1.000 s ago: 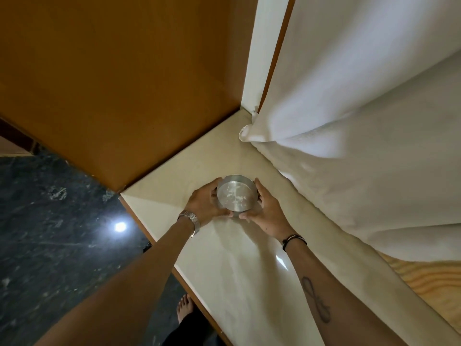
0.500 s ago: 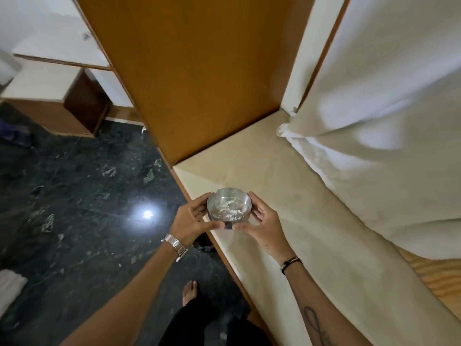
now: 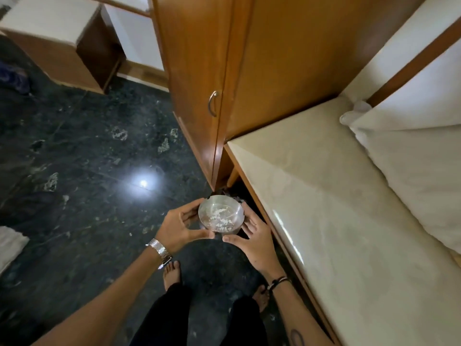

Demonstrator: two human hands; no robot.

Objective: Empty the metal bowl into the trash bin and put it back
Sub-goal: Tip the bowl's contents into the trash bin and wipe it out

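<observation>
Both of our hands held the metal bowl [image 3: 221, 217] over the dark floor [image 3: 82, 156], beside the bench [image 3: 324, 196]: left hand [image 3: 180, 226] and right hand [image 3: 254, 238] each curled around its sides. White crumbs lay inside the bowl, below the wooden cupboard [image 3: 199, 71].

— What's under the grip?
— Dark marble floor [image 3: 82, 156], a lamp's glare [image 3: 143, 183] on it to the left.
— And beyond?
— A wooden wardrobe [image 3: 199, 71] with a curved handle [image 3: 212, 103]. Right, a cream worktop [image 3: 336, 208] and white cloth [image 3: 419, 146].
</observation>
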